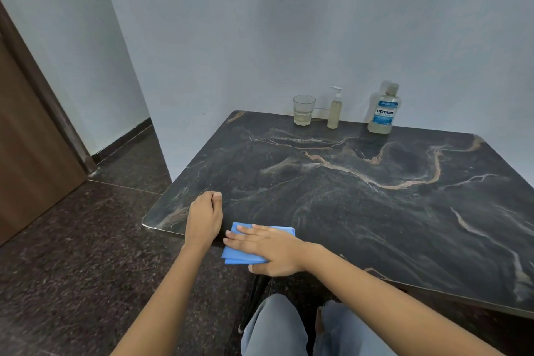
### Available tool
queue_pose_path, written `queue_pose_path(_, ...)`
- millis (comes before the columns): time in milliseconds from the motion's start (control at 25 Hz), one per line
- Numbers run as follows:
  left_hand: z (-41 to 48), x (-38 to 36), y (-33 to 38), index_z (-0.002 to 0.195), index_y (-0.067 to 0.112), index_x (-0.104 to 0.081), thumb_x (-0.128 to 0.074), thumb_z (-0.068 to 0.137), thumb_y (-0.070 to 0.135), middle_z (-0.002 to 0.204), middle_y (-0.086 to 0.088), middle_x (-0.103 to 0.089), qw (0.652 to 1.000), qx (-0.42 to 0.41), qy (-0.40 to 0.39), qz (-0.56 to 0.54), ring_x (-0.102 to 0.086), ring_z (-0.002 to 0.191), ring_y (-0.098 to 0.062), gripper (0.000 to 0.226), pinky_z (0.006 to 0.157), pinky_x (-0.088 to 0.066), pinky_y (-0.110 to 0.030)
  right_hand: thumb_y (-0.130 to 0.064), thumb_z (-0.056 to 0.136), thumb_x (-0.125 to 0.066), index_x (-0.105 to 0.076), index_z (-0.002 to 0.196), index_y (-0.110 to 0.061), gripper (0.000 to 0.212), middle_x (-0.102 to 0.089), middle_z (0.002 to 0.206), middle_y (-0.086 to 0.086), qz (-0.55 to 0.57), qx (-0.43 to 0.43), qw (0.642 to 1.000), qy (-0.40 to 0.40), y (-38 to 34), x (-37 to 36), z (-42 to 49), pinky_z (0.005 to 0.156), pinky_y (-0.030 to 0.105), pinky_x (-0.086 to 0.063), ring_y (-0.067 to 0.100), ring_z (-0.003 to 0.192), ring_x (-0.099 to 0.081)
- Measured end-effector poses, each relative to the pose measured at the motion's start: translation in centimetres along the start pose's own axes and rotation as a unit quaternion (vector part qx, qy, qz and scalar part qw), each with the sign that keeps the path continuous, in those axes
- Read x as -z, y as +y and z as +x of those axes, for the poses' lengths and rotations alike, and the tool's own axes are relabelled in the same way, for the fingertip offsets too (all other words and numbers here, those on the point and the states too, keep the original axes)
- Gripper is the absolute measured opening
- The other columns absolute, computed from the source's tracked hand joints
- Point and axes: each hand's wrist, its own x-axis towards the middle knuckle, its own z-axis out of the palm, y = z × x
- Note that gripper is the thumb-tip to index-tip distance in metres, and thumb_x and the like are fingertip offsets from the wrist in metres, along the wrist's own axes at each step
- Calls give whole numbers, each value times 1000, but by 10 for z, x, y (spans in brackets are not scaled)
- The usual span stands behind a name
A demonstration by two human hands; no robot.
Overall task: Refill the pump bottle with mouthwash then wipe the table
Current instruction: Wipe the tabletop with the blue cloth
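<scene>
Curled left hand [203, 218], flat right hand [267, 251]

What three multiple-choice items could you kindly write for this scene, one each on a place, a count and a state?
1. Where does the blue cloth lie?
A) at the near edge of the table
B) in the person's lap
C) on the floor

2. How many containers stand along the table's far edge?
A) two
B) three
C) five

3. How does the right hand meet the blue cloth?
A) it pinches one corner
B) it hovers apart from it
C) it presses it with straight fingers

Key:
1 A, the blue cloth sits at the near edge, under the right hand.
2 B, a glass, a pump bottle and a mouthwash bottle stand there.
3 C, its fingers lie flat across the blue cloth.
</scene>
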Motion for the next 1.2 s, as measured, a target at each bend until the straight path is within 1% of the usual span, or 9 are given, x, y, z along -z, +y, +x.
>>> queue_pose_path(120,3,-9,8,76,13,-51,-36,102,26,74,1,-55,1000,-12,-24,-1,-51,74,-17,32,69,-34,-30,-31,100,-41,-8,153,-24,63,-3,161,-9,12,-23,1000,6,5,-1,-23,119,27,7,6,147,6)
queue_pose_path(200,8,-15,12,77,16,-50,-36,102,28,74,3,-53,999,-26,-36,5,-50,75,-17,31,69,-34,-30,-37,100,-39,-9,153,-26,62,-4,161,-11,19,-59,998,24,15,-1,-37,118,25,7,4,147,5)
queue_pose_path(320,16,-26,12,77,20,-48,-34,102,32,76,4,-53,997,-47,-49,22,-52,77,-18,31,68,-37,-31,-44,100,-34,-11,153,-27,61,-7,160,-12,17,-126,991,45,42,5,-46,120,28,3,3,147,2)
queue_pose_path(440,25,-37,9,89,17,-57,-33,100,36,90,1,-62,995,-65,-57,52,-56,90,-21,33,79,-46,-38,-39,103,-25,-13,153,-26,53,-8,160,-12,18,-186,981,49,81,15,-37,121,30,1,5,147,1)
queue_pose_path(520,33,-44,9,99,13,-60,-35,100,34,98,-1,-63,993,-73,-59,76,-56,98,-21,33,86,-46,-39,-35,104,-21,-13,153,-26,51,-9,160,-12,25,-223,973,64,108,22,-27,122,33,-2,7,148,-1)
queue_pose_path(640,49,-52,8,107,11,-60,-36,101,34,106,-3,-64,990,-79,-58,102,-54,105,-23,34,90,-45,-38,-33,104,-19,-13,153,-24,50,-10,160,-10,31,-270,959,83,147,35,-9,121,33,-1,9,148,-1)
queue_pose_path(1040,117,-71,-8,115,11,-58,-37,101,33,114,-2,-62,985,-92,-61,131,-53,112,-23,34,94,-41,-35,-35,103,-19,-13,153,-15,54,-9,161,1,29,-389,915,106,281,78,63,119,37,-6,18,149,-4)
queue_pose_path(1120,130,-73,-12,113,13,-59,-36,101,34,111,1,-62,988,-85,-59,118,-53,110,-21,34,94,-42,-34,-38,102,-20,-11,153,-14,57,-6,162,2,30,-398,912,94,299,86,79,119,37,-6,19,149,-3)
queue_pose_path(1200,141,-71,-13,103,17,-59,-33,101,36,100,4,-62,992,-74,-56,84,-55,101,-19,32,87,-43,-34,-37,102,-24,-10,153,-12,59,-5,162,4,39,-386,918,83,301,94,101,119,36,-6,20,149,-2)
